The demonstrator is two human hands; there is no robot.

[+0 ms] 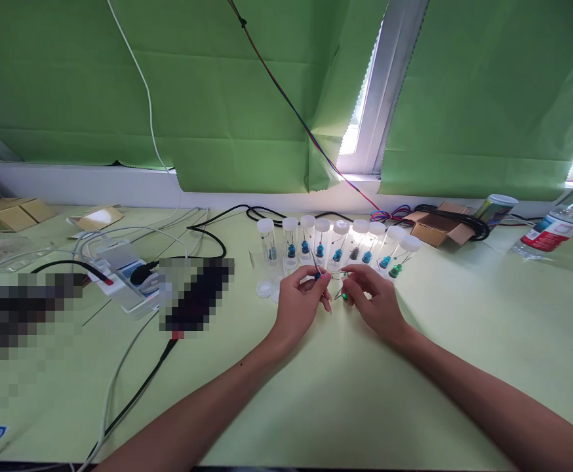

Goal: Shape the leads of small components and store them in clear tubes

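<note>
In the middle of the table my left hand point(297, 303) pinches a small dark-blue-hubbed needle point(317, 276), its thin metal shaft pointing up. Beside it my right hand point(377, 303) has its fingers curled around a green-hubbed needle point(345, 297) with a bent metal shaft. The two hands nearly meet at the fingertips. Just behind them stands a row of clear vials with white caps point(341, 227). Several hold a blue-hubbed needle point(337, 254); the rightmost holds a green-hubbed needle point(395, 270). Left of my left hand is a clear tube with a white end point(263, 289).
A white power strip point(128, 278) with tangled cables lies to the left, near a pixelated dark object point(198, 298). An open cardboard box point(441, 229) with coiled black cable sits behind right, near a tilted water bottle point(556, 226). Green blinds point(247, 98) cover the window.
</note>
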